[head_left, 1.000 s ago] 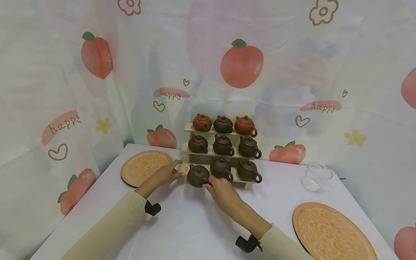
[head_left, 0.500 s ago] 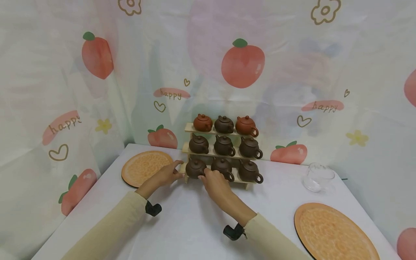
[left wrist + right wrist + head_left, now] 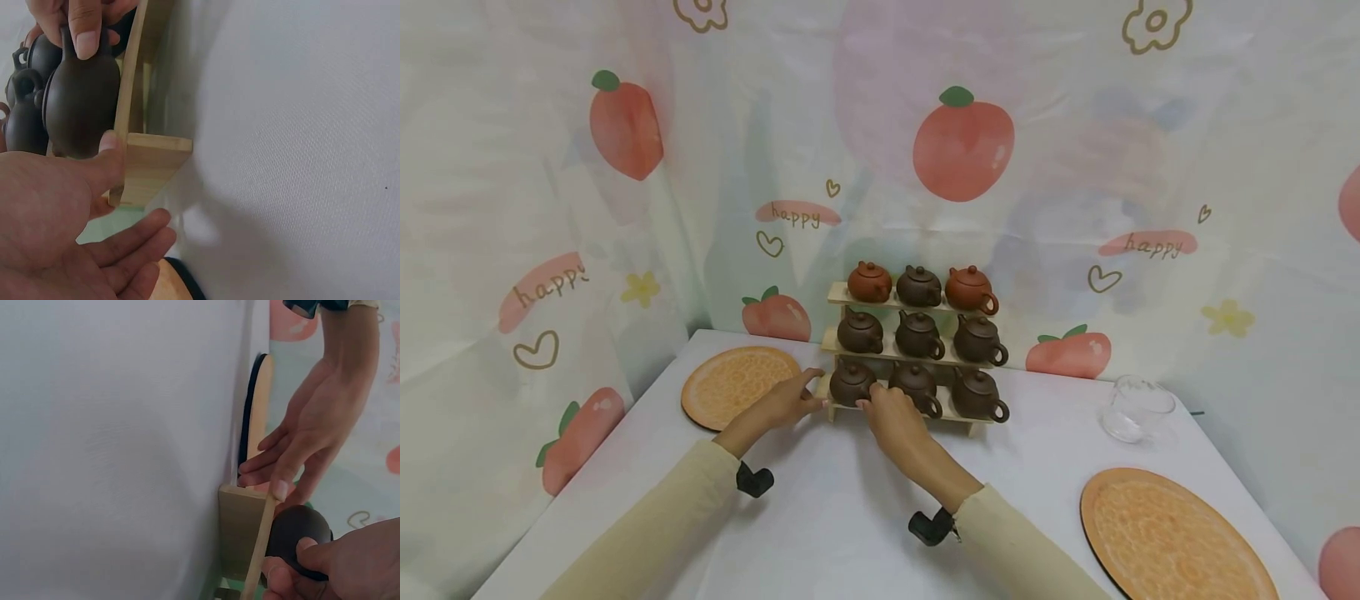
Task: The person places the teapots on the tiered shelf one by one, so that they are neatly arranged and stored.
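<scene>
A three-tier wooden display rack (image 3: 837, 293) bears several small teapots. At the left end of its lowest shelf sits a dark brown teapot (image 3: 852, 386), upright. My right hand (image 3: 897, 421) pinches that teapot by its handle, thumb and fingertips on it in the left wrist view. My left hand (image 3: 784, 403) grips the shelf's left end, its thumb (image 3: 109, 142) on the front edge and the other fingers spread outward. Beside the held one stand a dark middle teapot (image 3: 916, 385), partly behind my right hand, and a dark right teapot (image 3: 976, 393).
On the middle shelf are dark teapots (image 3: 917, 335); the top one holds two reddish teapots (image 3: 970, 287) and a dark one (image 3: 919, 286). Orange round mats lie left (image 3: 737, 387) and right (image 3: 1172, 533). A clear glass vessel (image 3: 1131, 408) stands far right. Printed cloth (image 3: 1045, 100) hangs behind.
The left teapot went from the lowest shelf's front edge back and slightly left onto the shelf, carried by my right hand. Since then that hand has shifted slightly. My left hand stayed at the shelf end.
</scene>
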The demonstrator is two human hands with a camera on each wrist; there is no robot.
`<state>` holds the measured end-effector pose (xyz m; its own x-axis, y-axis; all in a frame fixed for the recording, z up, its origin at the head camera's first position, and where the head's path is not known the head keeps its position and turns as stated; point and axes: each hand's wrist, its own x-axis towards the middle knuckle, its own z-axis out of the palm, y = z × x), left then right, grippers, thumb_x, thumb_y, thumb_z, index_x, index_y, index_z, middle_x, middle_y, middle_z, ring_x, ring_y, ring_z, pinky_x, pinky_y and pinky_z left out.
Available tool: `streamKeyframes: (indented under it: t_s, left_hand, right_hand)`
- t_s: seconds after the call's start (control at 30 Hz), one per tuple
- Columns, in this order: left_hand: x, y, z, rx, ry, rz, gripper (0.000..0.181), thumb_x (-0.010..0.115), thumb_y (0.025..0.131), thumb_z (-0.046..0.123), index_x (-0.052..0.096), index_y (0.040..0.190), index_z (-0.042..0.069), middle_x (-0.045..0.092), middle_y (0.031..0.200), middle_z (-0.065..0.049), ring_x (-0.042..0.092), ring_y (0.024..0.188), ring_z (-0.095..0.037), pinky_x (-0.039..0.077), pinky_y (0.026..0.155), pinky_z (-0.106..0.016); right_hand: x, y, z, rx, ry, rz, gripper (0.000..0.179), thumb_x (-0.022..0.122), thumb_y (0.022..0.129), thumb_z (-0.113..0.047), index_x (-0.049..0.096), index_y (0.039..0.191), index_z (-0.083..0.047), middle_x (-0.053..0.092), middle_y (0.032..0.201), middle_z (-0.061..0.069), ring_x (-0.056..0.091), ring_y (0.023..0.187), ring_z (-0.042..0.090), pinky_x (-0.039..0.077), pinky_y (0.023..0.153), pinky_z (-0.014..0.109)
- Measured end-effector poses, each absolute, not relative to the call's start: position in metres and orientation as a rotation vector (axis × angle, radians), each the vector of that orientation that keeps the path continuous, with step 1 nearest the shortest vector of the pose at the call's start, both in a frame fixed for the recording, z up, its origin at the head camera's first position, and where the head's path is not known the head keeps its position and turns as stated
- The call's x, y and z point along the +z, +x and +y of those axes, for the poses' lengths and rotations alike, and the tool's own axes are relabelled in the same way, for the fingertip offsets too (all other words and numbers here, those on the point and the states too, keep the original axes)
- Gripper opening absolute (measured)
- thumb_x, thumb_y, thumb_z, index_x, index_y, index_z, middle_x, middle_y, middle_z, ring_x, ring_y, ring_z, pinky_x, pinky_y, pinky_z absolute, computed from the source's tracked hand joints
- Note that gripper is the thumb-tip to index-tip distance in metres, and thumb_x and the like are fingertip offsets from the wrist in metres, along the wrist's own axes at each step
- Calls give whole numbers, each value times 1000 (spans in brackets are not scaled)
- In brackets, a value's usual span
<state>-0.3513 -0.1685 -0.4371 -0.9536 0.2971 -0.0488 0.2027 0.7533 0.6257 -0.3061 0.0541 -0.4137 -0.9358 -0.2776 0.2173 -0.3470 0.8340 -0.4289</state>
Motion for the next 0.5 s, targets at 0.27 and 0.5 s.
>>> streamKeyframes:
  t_s: [0.27,0.5]
  left_hand:
    - [-438,-353,-169,984,390,2792,60,69,105,30,44,155,8,73,114,-20,71,98,-28,57,80,-42]
    - [-438,-354,-168,969,365,2795,60,69,105,30,43,155,9,73,116,-21,70,100,-29,58,81,-43]
  right_hand:
    - [-415,-309,55,737,479,-2867,25,66,106,-24,69,103,1,71,87,19,73,77,35,54,60,41]
    - [-412,-310,54,726,443,-2901,29,68,105,-28,71,106,1,72,92,20,72,78,32,54,60,40]
